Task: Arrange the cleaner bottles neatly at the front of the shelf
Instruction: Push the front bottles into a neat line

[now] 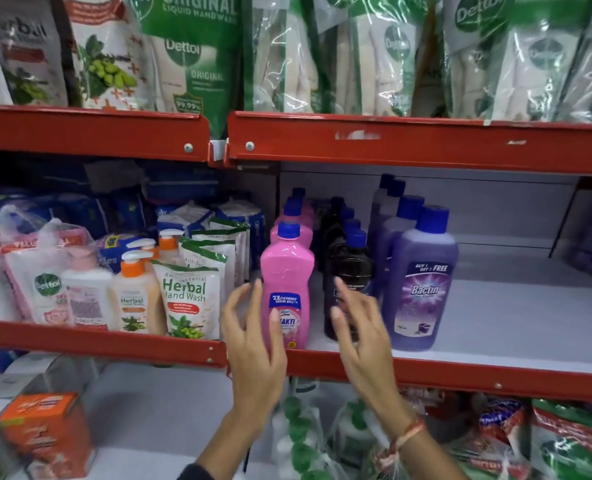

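Note:
Three rows of blue-capped cleaner bottles stand on the middle shelf (495, 370). A pink bottle (287, 271) leads the left row at the shelf's front edge. A dark, nearly black bottle (350, 268) leads the middle row, and a purple Bactin bottle (422, 282) leads the right one. My left hand (253, 344) is open, fingers curled around the pink bottle's lower left side with the thumb lying across its label. My right hand (363, 330) is open too, fingers spread in front of the dark bottle and covering its label. Whether it touches the bottle, I cannot tell.
Herbal hand wash pouches (187, 299) and pump bottles (135, 292) fill the shelf section to the left. Dettol refill packs (190, 57) line the top shelf. Bare white shelf (530, 317) lies right of the purple bottles. An orange box (45, 434) and bagged goods (564, 441) sit below.

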